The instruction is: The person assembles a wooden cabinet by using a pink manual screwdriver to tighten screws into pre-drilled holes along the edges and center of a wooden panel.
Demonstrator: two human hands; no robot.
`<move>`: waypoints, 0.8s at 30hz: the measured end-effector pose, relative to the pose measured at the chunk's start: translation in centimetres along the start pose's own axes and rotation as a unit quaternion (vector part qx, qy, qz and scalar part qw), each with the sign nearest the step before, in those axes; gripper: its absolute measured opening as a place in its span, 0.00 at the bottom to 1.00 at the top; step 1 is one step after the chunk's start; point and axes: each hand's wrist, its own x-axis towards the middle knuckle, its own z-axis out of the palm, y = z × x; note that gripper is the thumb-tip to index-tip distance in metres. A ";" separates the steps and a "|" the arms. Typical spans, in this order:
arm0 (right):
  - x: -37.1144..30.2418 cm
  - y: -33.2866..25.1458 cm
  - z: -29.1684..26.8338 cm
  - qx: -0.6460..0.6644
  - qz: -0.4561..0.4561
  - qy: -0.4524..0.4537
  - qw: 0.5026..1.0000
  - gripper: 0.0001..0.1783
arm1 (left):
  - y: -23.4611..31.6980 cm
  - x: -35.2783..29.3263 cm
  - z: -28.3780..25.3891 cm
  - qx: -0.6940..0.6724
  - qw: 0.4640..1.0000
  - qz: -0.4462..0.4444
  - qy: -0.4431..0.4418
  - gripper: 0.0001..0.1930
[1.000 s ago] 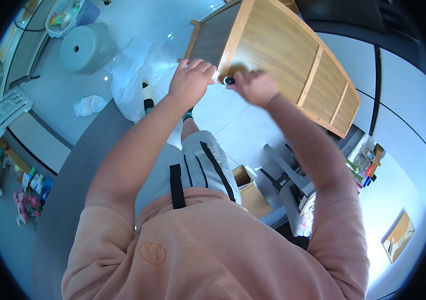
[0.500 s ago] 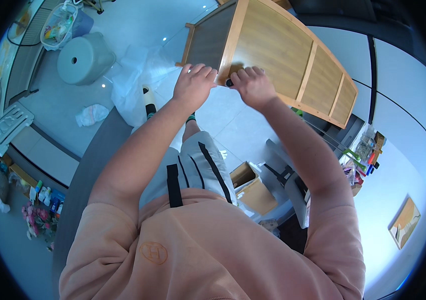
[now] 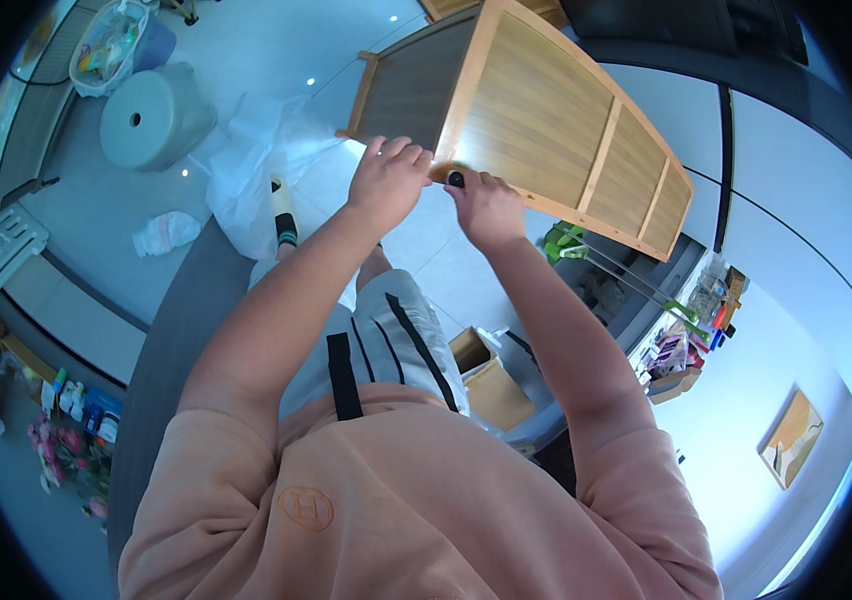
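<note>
A wooden cabinet-like piece (image 3: 536, 85) with light frame bars and brown panels stands tilted in front of me. My left hand (image 3: 386, 188) is closed around the near corner of its frame. Just right of it, my right hand (image 3: 489, 212) is closed with its knuckles up, against the lower frame bar. Between its thumb and fingers shows a small black round-ended object (image 3: 457, 180); its kind cannot be made out. A blurred brownish patch lies beside that black end. Both sets of fingertips are mostly hidden.
A crumpled clear plastic sheet (image 3: 246, 175) lies left of my feet. Farther left are a grey stool (image 3: 156, 115), a lined bin (image 3: 111, 50) and a white bundle (image 3: 166, 233). An open cardboard box (image 3: 496, 390) stands by my right leg; a cluttered shelf (image 3: 686, 340) is right.
My right hand has come down and left, closer to my left hand, with the black end still by its thumb. The cabinet has shifted slightly left in view, along with the surroundings.
</note>
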 end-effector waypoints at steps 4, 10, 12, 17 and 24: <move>-0.6 1.3 -0.2 0.033 -0.046 0.076 0.995 0.16 | 0.0 -0.1 0.3 -0.019 0.999 0.021 0.036 0.17; 0.1 1.9 -1.6 0.073 -0.133 0.122 0.981 0.17 | 0.1 -0.3 0.1 -0.061 0.997 0.026 0.041 0.17; 0.3 2.4 -2.2 0.045 -0.191 0.123 0.973 0.17 | 0.1 -0.3 -0.1 -0.073 0.996 0.029 0.047 0.17; -0.4 1.7 -2.1 0.047 -0.135 0.085 0.986 0.17 | 0.5 -0.2 -0.4 -0.050 0.997 0.027 0.048 0.18; -0.5 2.0 -1.8 0.048 -0.097 0.091 0.990 0.16 | 1.2 0.5 0.2 -0.023 0.998 0.026 0.048 0.18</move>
